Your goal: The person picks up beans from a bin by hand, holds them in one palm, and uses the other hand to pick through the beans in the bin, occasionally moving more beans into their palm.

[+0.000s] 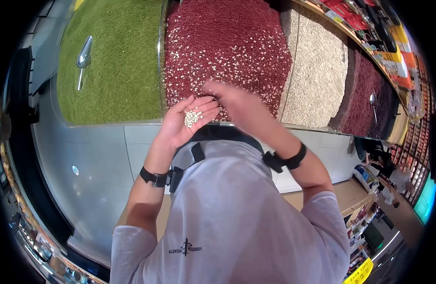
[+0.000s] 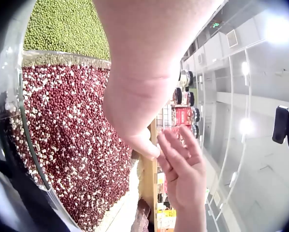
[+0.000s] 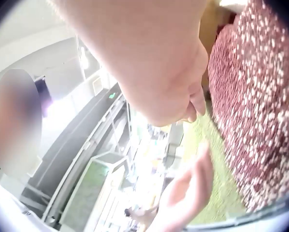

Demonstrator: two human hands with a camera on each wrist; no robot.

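My left hand (image 1: 182,120) is held palm up with straight fingers, and a small heap of white beans (image 1: 193,117) lies in the palm. My right hand (image 1: 229,99) hovers just beyond its fingertips, over a bin of red beans (image 1: 227,42) mixed with white ones. In the right wrist view the right hand's fingers (image 3: 193,104) are curled together and nothing shows between them. Below them the left hand (image 3: 188,193) is cupped open. The left wrist view shows the red beans (image 2: 72,145) behind the bin's clear wall.
A bin of green beans (image 1: 118,61) with a metal scoop (image 1: 84,54) stands to the left. Right of the red bin are a beige grain bin (image 1: 317,71) and a dark red bin (image 1: 369,94). Packaged goods (image 1: 393,42) line shelves at the far right.
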